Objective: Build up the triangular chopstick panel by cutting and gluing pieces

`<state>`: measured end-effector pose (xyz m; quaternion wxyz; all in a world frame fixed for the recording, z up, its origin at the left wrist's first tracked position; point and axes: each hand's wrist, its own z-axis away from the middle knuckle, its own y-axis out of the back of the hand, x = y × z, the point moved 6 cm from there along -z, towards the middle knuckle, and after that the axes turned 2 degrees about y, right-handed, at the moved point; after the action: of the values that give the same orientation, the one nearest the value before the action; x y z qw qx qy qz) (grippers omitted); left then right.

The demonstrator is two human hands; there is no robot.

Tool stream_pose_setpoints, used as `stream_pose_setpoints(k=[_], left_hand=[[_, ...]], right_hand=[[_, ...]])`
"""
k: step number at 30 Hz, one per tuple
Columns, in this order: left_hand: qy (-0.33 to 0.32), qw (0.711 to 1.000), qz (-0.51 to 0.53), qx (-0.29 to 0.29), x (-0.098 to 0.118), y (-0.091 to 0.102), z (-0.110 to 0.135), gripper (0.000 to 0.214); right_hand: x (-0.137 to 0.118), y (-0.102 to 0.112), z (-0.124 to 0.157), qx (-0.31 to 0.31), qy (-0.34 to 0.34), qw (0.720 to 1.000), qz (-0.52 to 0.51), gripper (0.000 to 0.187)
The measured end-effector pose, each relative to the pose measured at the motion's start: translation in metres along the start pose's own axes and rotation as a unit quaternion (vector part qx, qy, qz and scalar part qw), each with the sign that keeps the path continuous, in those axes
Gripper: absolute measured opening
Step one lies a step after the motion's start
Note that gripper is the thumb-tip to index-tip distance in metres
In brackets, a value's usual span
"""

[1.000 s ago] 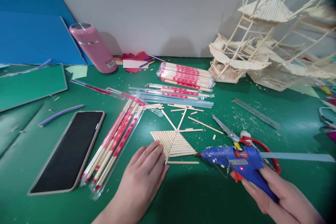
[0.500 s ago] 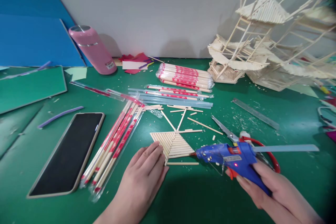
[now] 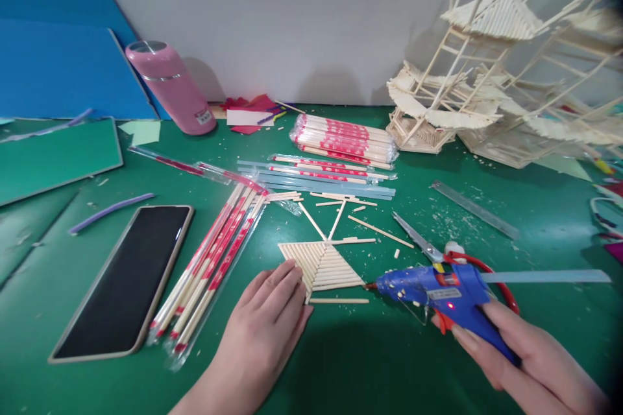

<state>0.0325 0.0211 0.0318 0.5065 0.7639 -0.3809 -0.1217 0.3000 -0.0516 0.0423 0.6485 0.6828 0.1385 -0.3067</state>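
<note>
My left hand (image 3: 265, 331) lies flat on the green table, fingers stretched out, with the fingertips pressing the left edge of a triangular panel of glued wooden sticks (image 3: 324, 264). My right hand (image 3: 525, 363) grips a blue hot glue gun (image 3: 440, 292) with a clear glue stick (image 3: 545, 277) poking out of its back. The gun's nozzle sits just right of the panel's lower right corner. A loose stick (image 3: 339, 301) lies along the panel's lower edge.
A phone (image 3: 121, 279) and wrapped chopsticks (image 3: 214, 259) lie to the left, with more chopstick packs (image 3: 343, 139) behind. Red-handled scissors (image 3: 438, 253), a ruler (image 3: 474, 209), a pink bottle (image 3: 168, 87) and stick-built model buildings (image 3: 487, 78) stand around. Cut stick bits litter the middle.
The glue gun's nozzle moved left to the panel's corner, then drew back slightly to the right. My left hand has stayed on the panel.
</note>
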Motion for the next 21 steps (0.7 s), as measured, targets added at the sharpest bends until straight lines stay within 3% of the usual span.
stream_pose_setpoints(k=[6, 11, 21], left_hand=[[0.002, 1.0, 0.006, 0.003, 0.001, 0.001, 0.0, 0.018], [-0.003, 1.0, -0.007, 0.001, 0.001, 0.002, -0.001, 0.018], [-0.003, 1.0, -0.005, 0.003, 0.0, 0.002, 0.0, 0.018]], right_hand=[[0.014, -0.006, 0.001, -0.065, 0.007, 0.998, 0.014, 0.046], [0.004, -0.008, -0.007, -0.084, 0.021, 0.996, 0.004, 0.04], [0.007, -0.003, -0.007, -0.055, -0.009, 0.998, -0.038, 0.035]])
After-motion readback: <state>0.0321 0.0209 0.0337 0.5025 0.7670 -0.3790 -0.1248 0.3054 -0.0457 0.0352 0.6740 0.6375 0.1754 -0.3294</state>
